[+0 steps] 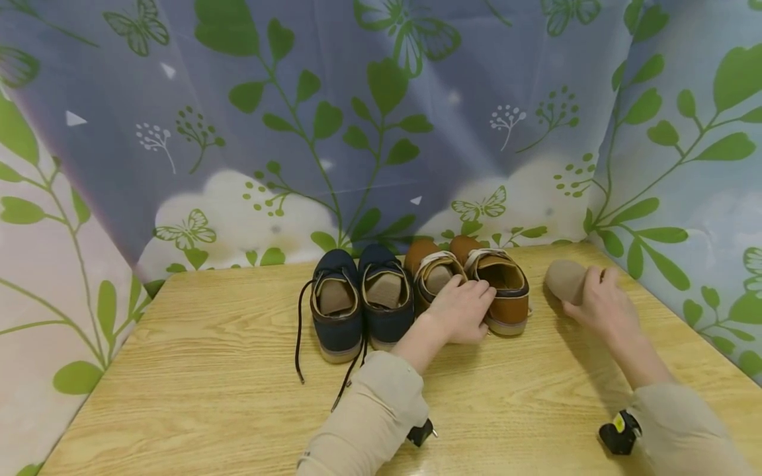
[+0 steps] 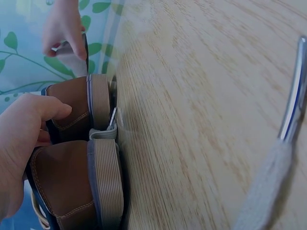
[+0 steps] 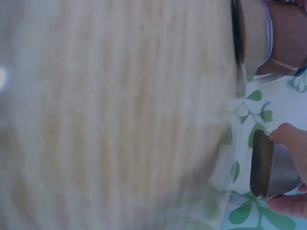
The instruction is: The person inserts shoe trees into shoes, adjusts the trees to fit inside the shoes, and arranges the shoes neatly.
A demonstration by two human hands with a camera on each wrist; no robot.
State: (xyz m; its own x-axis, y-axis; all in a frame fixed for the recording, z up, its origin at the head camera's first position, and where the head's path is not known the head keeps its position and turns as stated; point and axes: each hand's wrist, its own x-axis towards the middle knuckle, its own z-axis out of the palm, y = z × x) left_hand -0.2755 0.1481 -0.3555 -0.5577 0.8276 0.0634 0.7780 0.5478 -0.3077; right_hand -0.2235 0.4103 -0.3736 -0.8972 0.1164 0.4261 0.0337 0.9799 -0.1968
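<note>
My left hand (image 1: 461, 311) grips the heel collar of the right brown shoe (image 1: 510, 307), with the thumb against its heel in the left wrist view. This shoe's opening shows no insert. Close on its left, partly behind my hand, stands the other brown shoe (image 2: 67, 184), with a beige shoe insert (image 1: 438, 277) in its opening. To the right, my right hand (image 1: 608, 307) holds another shoe insert (image 1: 565, 280) above the table, thumb and fingers on opposite sides. Its hollow end (image 3: 261, 163) shows in the right wrist view.
A pair of navy shoes (image 1: 337, 330) stands left of the brown ones, with beige inserts inside and black laces trailing onto the wooden table (image 1: 208, 383). A lace tip (image 2: 291, 91) looms close in the left wrist view. Leaf-patterned cloth (image 1: 357, 132) encloses the table's back and sides.
</note>
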